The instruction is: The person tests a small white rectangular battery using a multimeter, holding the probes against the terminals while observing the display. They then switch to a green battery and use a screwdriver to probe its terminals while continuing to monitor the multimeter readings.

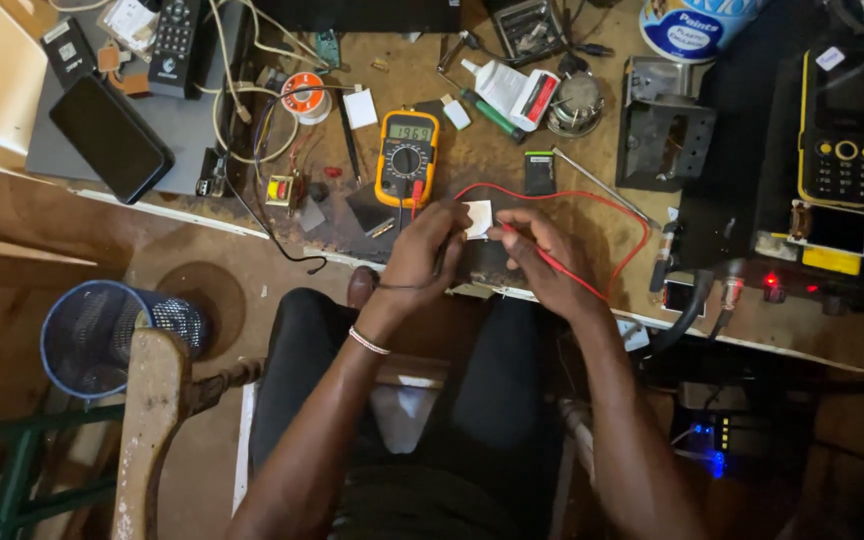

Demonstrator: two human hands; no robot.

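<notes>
At the bench edge, I pinch a small white component under my left hand, whose fingers also close on what I take for a dark probe, while my right hand grips the red probe. The piece sits at six o'clock from the yellow multimeter. The probe's long axis runs from four o'clock to ten, tip toward the component. Done well, I judge, this needs firm tips, still wrists, and the red lead kept slack.
</notes>
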